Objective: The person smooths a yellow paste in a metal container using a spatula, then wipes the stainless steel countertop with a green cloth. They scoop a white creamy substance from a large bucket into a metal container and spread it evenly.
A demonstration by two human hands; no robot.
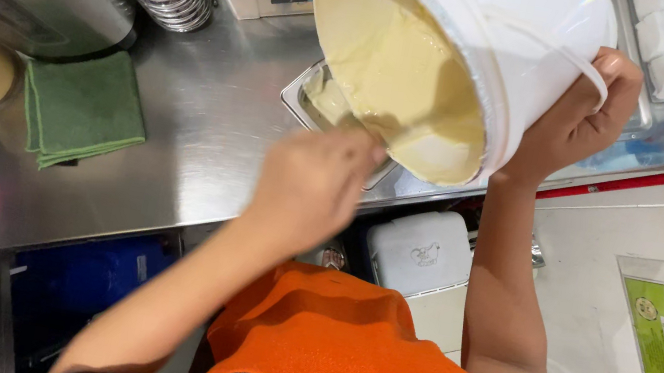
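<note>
Already we have the large white plastic bucket (498, 52) tipped steeply on its side above the small steel pan (311, 98) sunk into the steel worktop (196, 137) near its front edge. Our right hand (581, 120) is clamped on the bucket's base and handle. Our left hand (314, 184) is closed around something at the bucket's mouth, blurred, so we cannot tell what tool it is. Pale yellow cream (387, 70) coats the bucket wall and some lies in the pan; by our judgement much remains to scrape out. A folded green cloth (80, 108) lies toward the worktop's left edge.
</note>
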